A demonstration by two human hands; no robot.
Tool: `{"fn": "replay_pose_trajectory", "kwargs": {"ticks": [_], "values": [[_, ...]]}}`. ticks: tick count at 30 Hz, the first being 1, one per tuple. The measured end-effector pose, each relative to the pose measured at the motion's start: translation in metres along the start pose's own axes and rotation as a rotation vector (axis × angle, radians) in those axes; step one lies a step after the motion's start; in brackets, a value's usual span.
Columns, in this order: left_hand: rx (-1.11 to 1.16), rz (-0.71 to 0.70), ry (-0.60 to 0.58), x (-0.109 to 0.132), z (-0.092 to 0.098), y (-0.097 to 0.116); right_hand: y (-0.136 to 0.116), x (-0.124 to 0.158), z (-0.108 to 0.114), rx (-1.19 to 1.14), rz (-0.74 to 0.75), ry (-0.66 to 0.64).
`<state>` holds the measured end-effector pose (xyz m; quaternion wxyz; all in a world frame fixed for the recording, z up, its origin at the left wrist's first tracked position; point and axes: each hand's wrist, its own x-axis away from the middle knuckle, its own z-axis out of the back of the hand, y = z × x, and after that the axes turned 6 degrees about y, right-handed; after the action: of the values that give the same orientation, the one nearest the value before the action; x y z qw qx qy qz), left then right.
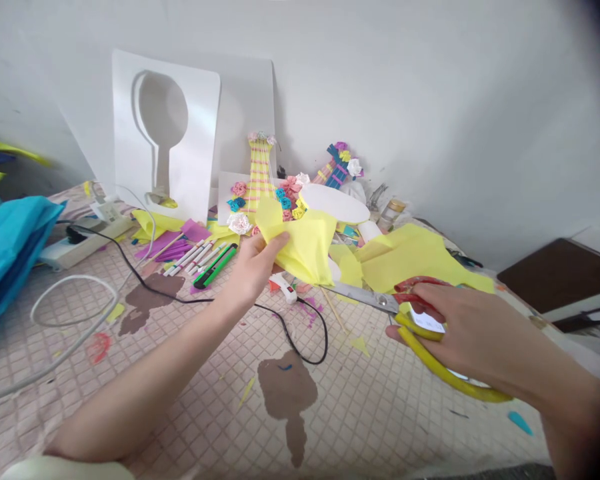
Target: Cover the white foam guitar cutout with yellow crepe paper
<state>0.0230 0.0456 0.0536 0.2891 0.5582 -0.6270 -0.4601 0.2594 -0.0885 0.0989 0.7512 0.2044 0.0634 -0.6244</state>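
Observation:
My left hand (254, 267) is closed on a folded piece of yellow tissue paper (305, 247), lifted a little above the table. My right hand (460, 327) rests on a pair of scissors (380, 300) with red and yellow handles, fingers over the handles, the blades pointing left toward the yellow paper. More yellow paper sheets (410, 257) lie just behind the scissors.
A checked tablecloth (190, 387) covers the table. A black cable (300, 347), a glue gun (284, 281), pens (195, 257) and a green cutter (216, 265) lie nearby. Paper-flower guitar crafts (260, 180) and white foam board (165, 133) lean on the wall. Blue paper (10, 247) sits at left.

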Motion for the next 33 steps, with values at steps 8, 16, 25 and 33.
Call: {"fn": "replay_pose_trajectory", "kwargs": {"ticks": [8,16,25,33], "values": [[0.019,0.011,-0.008,-0.0006,0.0002,-0.0007,-0.0006,-0.001,0.0017,0.023,0.038,0.051],[0.036,-0.023,-0.016,0.0039,-0.0036,0.0001,-0.0004,0.0001,0.001,0.041,0.025,0.013],[0.051,0.0,-0.02,0.0053,-0.0047,-0.0009,-0.0009,-0.0015,0.0029,0.005,0.008,0.014],[0.034,-0.021,-0.037,0.0051,-0.0041,-0.0011,-0.0002,-0.001,0.0059,0.049,0.012,-0.013]]}}
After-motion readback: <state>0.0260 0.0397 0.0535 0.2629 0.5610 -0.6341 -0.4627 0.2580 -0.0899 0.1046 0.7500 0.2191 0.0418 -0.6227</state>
